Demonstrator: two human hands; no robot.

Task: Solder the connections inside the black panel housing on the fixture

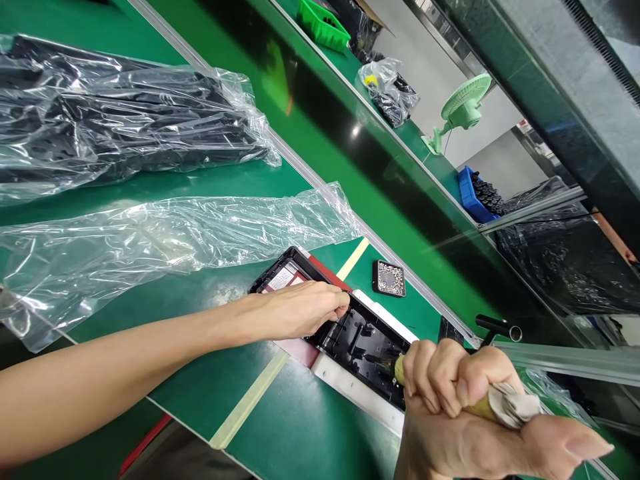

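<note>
A long black plastic housing (360, 327) lies open side up on the bench, its inside showing ribs and posts. My left hand (300, 310) reaches over its middle, fingertips pinched together at the far wall; whatever is between them is hidden. My right hand (460, 387) is wrapped around a yellow-handled screwdriver (399, 369) with white wrapping at its butt end. The dark tip points down into the housing. White blocks (350, 387) and red pieces flank the housing. Inside its left end is a white printed label (283, 275).
A small black tray of metal screws (390, 279) stands beyond the housing. Clear plastic bags (175, 230) and bagged black parts (125, 113) cover the left. A metal rail (310, 173) edges the bench. Farther off are a green fan (463, 103) and a blue bin (475, 197).
</note>
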